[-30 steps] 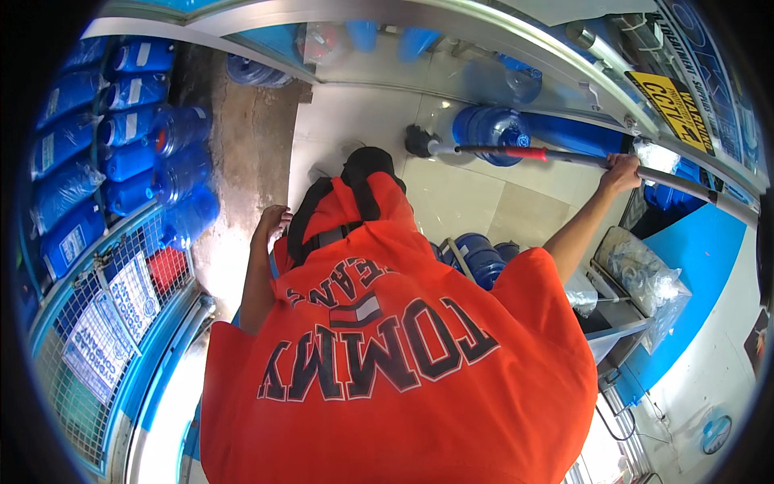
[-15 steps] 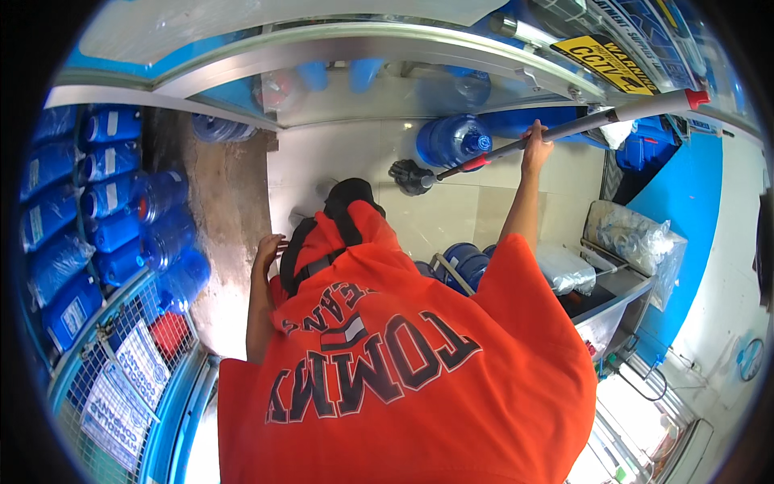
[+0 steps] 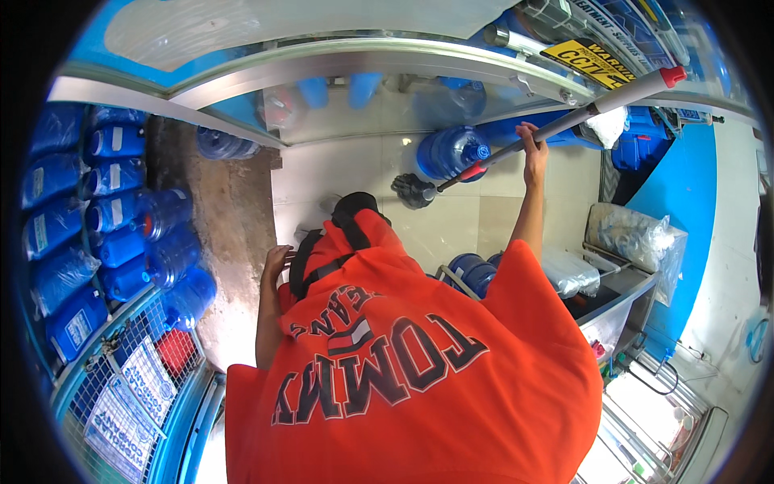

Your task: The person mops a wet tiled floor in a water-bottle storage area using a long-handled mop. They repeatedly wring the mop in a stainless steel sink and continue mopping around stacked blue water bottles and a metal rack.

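Observation:
My right hand [image 3: 533,153] is closed around the grey handle of a mop [image 3: 556,125], about midway along it. The handle slants from its red-tipped top, at the upper right, to a dark grey mop head [image 3: 414,191] on the tiled floor. Just beyond the mop head stands a blue round water jug [image 3: 453,152]; the red lower part of the handle crosses in front of it. Low at my left side, my left hand [image 3: 279,260] has its fingers loosely stretched beside a black strap [image 3: 305,262] and holds nothing I can see.
Blue water containers [image 3: 118,173] are stacked along the left, above a wire-mesh panel [image 3: 129,379]. A glass-fronted frame [image 3: 379,52] runs across the far side. At right, a metal counter [image 3: 625,294] holds plastic-wrapped bundles, with more jugs [image 3: 472,273] beside it.
The red-tipped top of the mop has swung up and leftward with my right hand still on the handle. The mop head stays near the jug. My view has shifted slightly.

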